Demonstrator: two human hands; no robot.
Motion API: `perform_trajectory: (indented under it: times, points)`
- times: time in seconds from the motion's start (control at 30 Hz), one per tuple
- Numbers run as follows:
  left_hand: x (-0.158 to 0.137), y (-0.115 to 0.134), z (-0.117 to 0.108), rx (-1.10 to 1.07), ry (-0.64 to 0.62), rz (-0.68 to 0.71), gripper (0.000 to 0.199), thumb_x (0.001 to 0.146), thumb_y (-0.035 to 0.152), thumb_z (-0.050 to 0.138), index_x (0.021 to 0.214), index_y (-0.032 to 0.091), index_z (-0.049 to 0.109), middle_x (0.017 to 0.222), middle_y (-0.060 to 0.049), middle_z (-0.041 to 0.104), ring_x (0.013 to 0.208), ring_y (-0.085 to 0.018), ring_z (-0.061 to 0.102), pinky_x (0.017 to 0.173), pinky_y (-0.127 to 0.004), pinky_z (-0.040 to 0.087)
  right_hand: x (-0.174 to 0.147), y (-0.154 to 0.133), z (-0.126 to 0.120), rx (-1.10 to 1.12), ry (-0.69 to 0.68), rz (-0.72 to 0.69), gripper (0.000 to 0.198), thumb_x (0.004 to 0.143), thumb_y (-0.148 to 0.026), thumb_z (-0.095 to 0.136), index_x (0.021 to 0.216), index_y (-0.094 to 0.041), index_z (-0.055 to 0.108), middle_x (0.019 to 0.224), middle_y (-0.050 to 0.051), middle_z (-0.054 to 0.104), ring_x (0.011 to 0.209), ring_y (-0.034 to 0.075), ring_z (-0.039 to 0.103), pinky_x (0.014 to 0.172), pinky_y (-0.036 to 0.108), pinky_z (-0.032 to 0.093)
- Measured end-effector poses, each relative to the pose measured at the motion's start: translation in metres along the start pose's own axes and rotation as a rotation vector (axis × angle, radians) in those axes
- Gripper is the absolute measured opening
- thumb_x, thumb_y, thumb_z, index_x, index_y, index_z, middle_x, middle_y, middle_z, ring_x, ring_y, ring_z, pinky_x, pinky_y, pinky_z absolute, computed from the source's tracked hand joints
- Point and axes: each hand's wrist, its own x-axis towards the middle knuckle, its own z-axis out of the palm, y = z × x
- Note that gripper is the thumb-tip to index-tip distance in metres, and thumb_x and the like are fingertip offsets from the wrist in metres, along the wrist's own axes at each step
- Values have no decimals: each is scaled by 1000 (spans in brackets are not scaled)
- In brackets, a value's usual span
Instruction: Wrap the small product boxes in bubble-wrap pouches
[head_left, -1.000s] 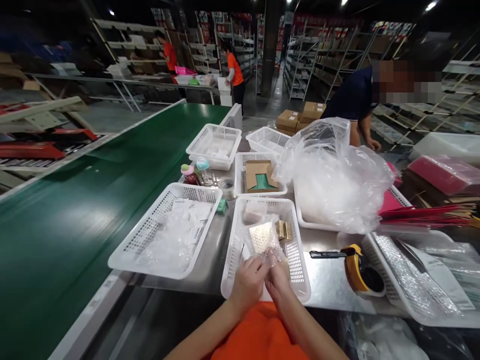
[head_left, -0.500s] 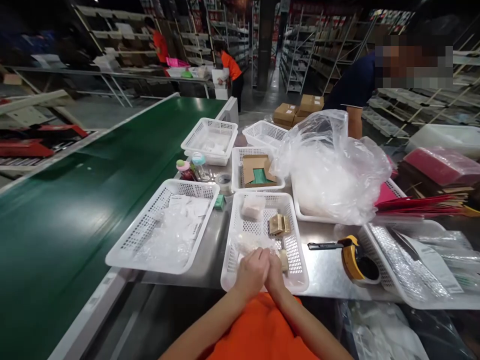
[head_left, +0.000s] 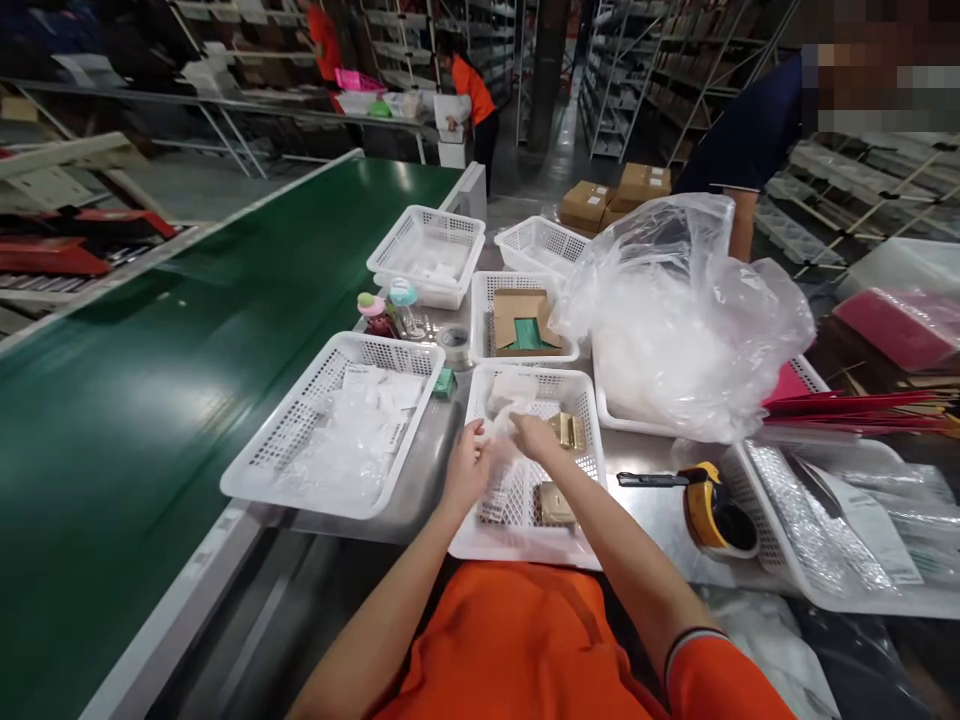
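Hands (head_left: 499, 450) gripping clear packet (head_left: 501, 425), white basket (head_left: 592, 480)

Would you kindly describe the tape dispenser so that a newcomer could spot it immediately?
Start at the big clear plastic bag heaped on the steel table. Just in front of it, on bare steel between the basket under the hands and the tray of bubble wrap, lies the tape dispenser. It alone is yellow and black, with a dark handle pointing left.
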Motion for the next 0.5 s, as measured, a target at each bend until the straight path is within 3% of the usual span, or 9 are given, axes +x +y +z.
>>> perform_trajectory:
  times: [0.07, 0.13, 0.27, 0.33, 0.4, 0.5]
  points:
    - [-5, -17, -11, -30, 14, -62, 45, 89, 42, 46, 124, 14, 52, 121, -16, 60, 88, -17, 63, 76, -32, 54, 19, -4, -8, 7, -2, -45, 37, 76, -4, 65, 112, -12, 69, 108, 9, 73, 102, 20, 66, 96, 37, 49]
    - [-24, -39, -24, -34, 8, -130, 42, 86, 43, 50, 118, 16, 56, 121, -14, 61, 89, -17, 64, 76, -31, 54, 15, -2, -13, -2, 14, -76, 39, 87, -11, 56, 125, -11, 62, 125, 9, 67, 117, 20, 60, 104, 37, 44]
    - [-78, -86, -56, 67, 71, -236, 39, 84, 46, 50, 106, 16, 62, 114, -13, 63, 88, -20, 65, 77, -35, 56, -40, 29, -8, -182, -52, 2, 41, 96, -19, 42, 134, -12, 56, 130, 17, 62, 124, 26, 55, 106, 41, 42]
    - [-94, -103, -77, 169, 148, -253, 37, 84, 45, 48, 100, 16, 62, 107, -14, 64, 84, -21, 66, 76, -36, 56, -69, 55, 0, -294, -190, 35, 46, 85, -12, 56, 131, -10, 58, 134, 22, 59, 129, 34, 52, 108, 48, 40]
    - [-93, -111, -101, 306, 234, -245, 33, 84, 40, 44, 97, 15, 62, 104, -14, 64, 83, -21, 66, 77, -36, 57, -86, 78, 9, -401, -293, 68, 70, 66, -3, 70, 134, -4, 54, 145, 32, 46, 140, 46, 36, 113, 59, 30]
    - [-65, -112, -139, 468, 348, -245, 34, 87, 33, 37, 100, 14, 62, 111, -17, 62, 93, -23, 64, 87, -38, 54, -91, 96, 18, -514, -370, 72, 90, 58, -3, 78, 141, 0, 44, 134, 33, 54, 135, 47, 43, 115, 61, 23]
